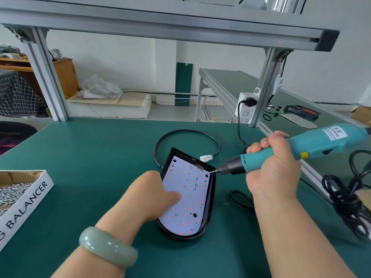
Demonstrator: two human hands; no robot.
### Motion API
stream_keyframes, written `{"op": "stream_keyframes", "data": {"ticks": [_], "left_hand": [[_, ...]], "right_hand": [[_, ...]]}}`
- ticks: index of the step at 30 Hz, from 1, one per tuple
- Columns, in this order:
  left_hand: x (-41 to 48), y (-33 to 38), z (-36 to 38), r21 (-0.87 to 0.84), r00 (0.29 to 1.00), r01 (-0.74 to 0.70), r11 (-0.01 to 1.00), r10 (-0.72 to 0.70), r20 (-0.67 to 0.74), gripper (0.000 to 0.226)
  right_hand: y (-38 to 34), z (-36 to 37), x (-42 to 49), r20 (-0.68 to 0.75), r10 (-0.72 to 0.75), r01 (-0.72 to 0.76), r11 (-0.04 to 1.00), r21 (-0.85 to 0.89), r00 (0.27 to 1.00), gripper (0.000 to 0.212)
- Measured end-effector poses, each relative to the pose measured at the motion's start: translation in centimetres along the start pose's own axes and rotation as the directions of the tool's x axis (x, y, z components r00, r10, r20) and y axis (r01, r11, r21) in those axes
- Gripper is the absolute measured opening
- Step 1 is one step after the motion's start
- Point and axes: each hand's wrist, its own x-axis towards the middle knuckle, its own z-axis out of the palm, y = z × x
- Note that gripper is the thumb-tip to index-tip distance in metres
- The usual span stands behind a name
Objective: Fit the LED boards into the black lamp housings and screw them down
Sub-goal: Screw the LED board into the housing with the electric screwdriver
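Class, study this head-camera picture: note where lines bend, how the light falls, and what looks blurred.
Head view: the wide lens splays the frame posts. Head view: soft, even light, faint shadow under the housing. Head view: the LED board glares white. Head view: the screwdriver label is blurred.

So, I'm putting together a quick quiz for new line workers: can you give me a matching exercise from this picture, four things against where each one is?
Things:
1. electric screwdriver
2. LED board
3. box of screws
4. white connector

Places:
A. at the left edge of the table
B. in the black housing, partly under the left hand
C. gripped in the right hand
D. beyond the housing, at the end of the black cable

Pairs: 1-C; 2-B; 3-A; 4-D
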Motion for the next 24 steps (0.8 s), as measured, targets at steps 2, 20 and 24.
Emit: {"op": "stream_keyframes", "data": {"ticks": [2, 20, 24], "left_hand": [[0.0, 0.4, -0.1, 0.064, 1.000, -0.004, 0.998, 0.005, -0.008, 0.024], [0.4, 0.1, 0.2, 0.085, 1.000, -0.005, 0.996, 0.005, 0.000, 0.027], [0.5, 0.3, 0.3, 0.140, 0.999, -0.018, 0.990, 0.022, -0.030, 0.027]], "right_hand": [[0.4, 0.1, 0.4, 0.005, -0.012, 0.013, 0.999, -0.039, 1.000, 0.023], [1.9, 0.6, 0.9, 0.072, -0.019, 0.036, 0.971, -0.236, 0.997, 0.023], [2.1, 1.3, 0.8, 0.139, 0.009, 0.023, 0.973, -0.230, 0.990, 0.022]]}}
